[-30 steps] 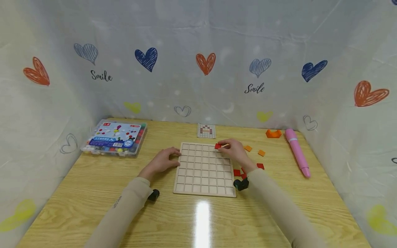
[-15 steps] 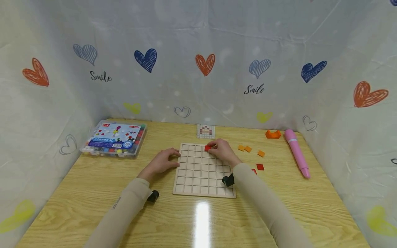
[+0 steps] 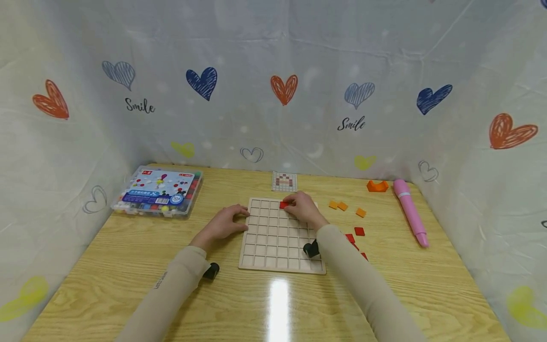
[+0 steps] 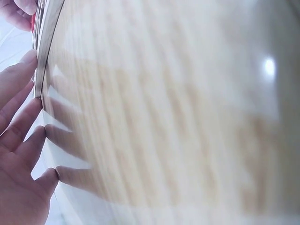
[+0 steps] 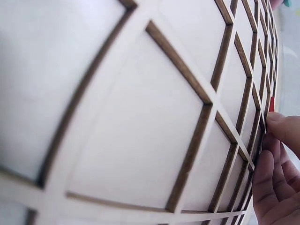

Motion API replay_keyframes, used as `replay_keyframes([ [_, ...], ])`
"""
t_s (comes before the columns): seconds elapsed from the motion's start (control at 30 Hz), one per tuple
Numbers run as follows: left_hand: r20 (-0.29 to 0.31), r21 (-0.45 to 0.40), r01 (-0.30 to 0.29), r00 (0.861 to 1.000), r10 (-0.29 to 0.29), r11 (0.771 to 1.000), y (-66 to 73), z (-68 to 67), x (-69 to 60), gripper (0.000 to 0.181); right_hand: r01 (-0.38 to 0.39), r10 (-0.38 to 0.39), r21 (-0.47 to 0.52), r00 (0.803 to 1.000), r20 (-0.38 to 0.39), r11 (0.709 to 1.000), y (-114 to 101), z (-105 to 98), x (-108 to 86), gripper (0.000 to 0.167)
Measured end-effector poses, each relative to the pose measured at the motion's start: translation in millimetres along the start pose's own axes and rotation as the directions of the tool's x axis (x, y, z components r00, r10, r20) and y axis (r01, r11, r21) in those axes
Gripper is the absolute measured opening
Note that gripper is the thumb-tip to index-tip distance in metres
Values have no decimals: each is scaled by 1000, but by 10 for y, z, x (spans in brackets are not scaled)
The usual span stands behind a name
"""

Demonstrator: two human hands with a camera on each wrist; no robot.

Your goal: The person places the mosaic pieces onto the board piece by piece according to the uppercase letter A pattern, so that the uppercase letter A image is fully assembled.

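A wooden grid board (image 3: 271, 237) with square cells lies on the table. At its far row, my right hand (image 3: 302, 207) pinches a small red square tile (image 3: 283, 205) between thumb and fingers. The right wrist view catches the tile's red edge (image 5: 272, 104) by the thumb, low on the grid; whether it sits inside a cell cannot be told. My left hand (image 3: 224, 222) rests against the board's left edge with thumb and fingers spread. In the left wrist view, its fingertips (image 4: 30, 57) touch the board's rim and the table.
Right of the board lie several red tiles (image 3: 359, 231) and orange tiles (image 3: 361, 213), some red ones partly behind my sleeve. A printed pattern card (image 3: 284, 181) lies behind the board. An orange curved piece (image 3: 377, 186), a pink pen-shaped object (image 3: 410, 213) and a clear box of parts (image 3: 158, 191) stand farther out.
My right hand has moved left along the board's far row with the red tile, slowing in the last half second. The left hand has stayed at the left edge.
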State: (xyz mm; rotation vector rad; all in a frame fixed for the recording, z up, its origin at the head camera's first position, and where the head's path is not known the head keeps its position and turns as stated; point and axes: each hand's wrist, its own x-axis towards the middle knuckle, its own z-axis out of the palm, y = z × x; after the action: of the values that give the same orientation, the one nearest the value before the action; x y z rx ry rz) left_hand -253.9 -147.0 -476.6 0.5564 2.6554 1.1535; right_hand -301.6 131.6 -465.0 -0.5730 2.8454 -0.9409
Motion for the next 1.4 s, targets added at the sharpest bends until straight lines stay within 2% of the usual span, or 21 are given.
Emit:
replay_keyframes([
  [0.2, -1, 5, -14, 1000, 14, 1000, -5, 7, 1, 36, -2, 2, 6, 1000, 9, 1000, 8, 20, 20, 28],
  [0.57, 1, 4, -13, 1000, 13, 1000, 3, -1, 0, 37, -31, 31, 9, 999, -29, 999, -33, 45, 7, 25],
  [0.83, -2, 6, -28, 1000, 28, 1000, 5, -7, 3, 37, -77, 84, 135, 995, -46, 988, -16, 1, -86, 34],
  [1.13, -8, -16, -7, 1000, 7, 1000, -17, 23, 15, 36, -130, 153, 272, 986, -65, 954, 88, -134, -402, 38],
  [1.4, -12, -18, -1, 1000, 0, 1000, -17, 19, -2, 36, -144, 184, 281, 975, -122, 949, 179, -336, -916, 41],
])
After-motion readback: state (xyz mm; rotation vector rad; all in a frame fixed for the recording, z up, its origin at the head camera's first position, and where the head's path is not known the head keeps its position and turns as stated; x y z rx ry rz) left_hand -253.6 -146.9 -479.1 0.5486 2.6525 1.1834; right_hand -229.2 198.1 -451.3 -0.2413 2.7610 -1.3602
